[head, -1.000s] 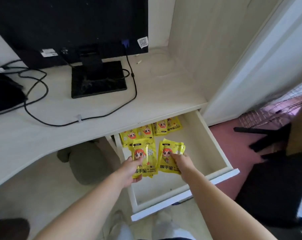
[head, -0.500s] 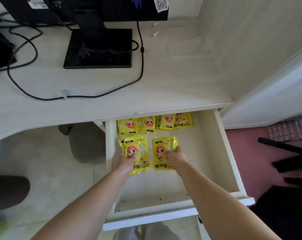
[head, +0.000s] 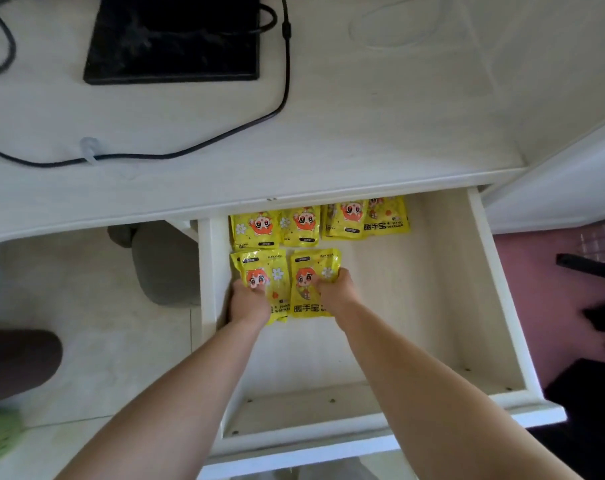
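While the drawer stands open: a second row of hand-warmer packets is being laid, centre of frame.
Left hand: fingers curled onto the left packet, hard by the drawer's left wall.
Right hand: right packet gripped at its right edge, just beside the left packet.
Back row: more packets, lined up under the desk.
Next move, as judged: both packets to be released flat and squared with the back row.

"暖手宝" and "HAND WARMER" on the front right yellow packet and on the rear right packet.
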